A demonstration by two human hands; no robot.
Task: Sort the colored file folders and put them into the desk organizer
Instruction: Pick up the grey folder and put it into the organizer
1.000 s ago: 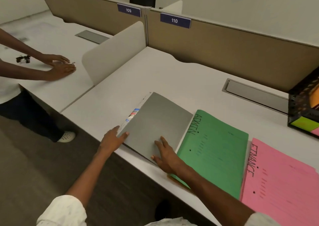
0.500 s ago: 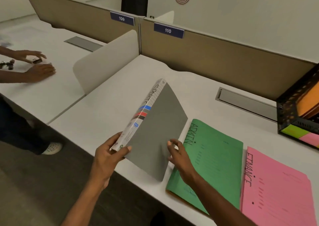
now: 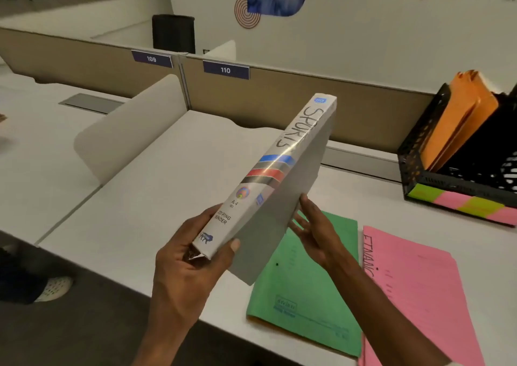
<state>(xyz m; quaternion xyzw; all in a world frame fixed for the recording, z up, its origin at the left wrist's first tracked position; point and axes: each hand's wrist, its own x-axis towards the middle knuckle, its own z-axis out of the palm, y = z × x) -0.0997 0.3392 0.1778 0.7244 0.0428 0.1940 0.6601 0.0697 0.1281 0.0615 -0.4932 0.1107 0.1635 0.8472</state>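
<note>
Counter [image 3: 167,169] near edge: grey ring binder [image 3: 279,169], flat a second earlier, was lifted clear, left hand [image 3: 187,262] gripping its spine end, right hand [image 3: 316,234] flat-fingered against the cover; desk organizer [image 3: 411,158], far right corner, presumably next.

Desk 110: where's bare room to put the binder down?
Widest bare patch, under the binder: desk between the white divider and the green folder, back to the partition. Narrower strip behind the folders, before the cable tray. Crowded right: green folder, pink folder and black organizer sit close.
</note>
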